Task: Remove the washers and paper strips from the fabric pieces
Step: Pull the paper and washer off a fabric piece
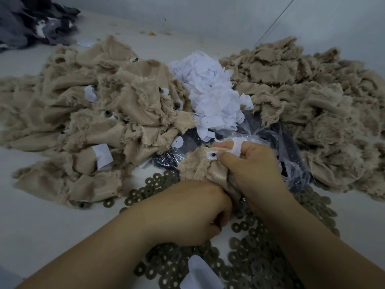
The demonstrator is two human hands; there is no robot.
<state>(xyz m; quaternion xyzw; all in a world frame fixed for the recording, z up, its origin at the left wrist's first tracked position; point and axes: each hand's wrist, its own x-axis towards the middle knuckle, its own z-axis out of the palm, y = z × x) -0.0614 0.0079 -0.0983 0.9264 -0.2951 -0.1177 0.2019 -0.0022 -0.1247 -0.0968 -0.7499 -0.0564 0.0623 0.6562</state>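
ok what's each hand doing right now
Left hand: grips the lower part of the beige fabric piece.
Right hand: grips the same piece, pinching a paper strip.

Left hand (187,213) fingers curl under, hidden; whatever they grip can't be told. Frayed beige fabric piece (200,165) runs down between both hands, its lower end hidden. Right hand (252,167) fingertips covered by a white paper strip (236,148). Dark flat ring washers (256,261) under both forearms partly hidden, cut by bottom edge. Dark grey fabric heap (31,21), far up-left of left hand, cut off by the edge.
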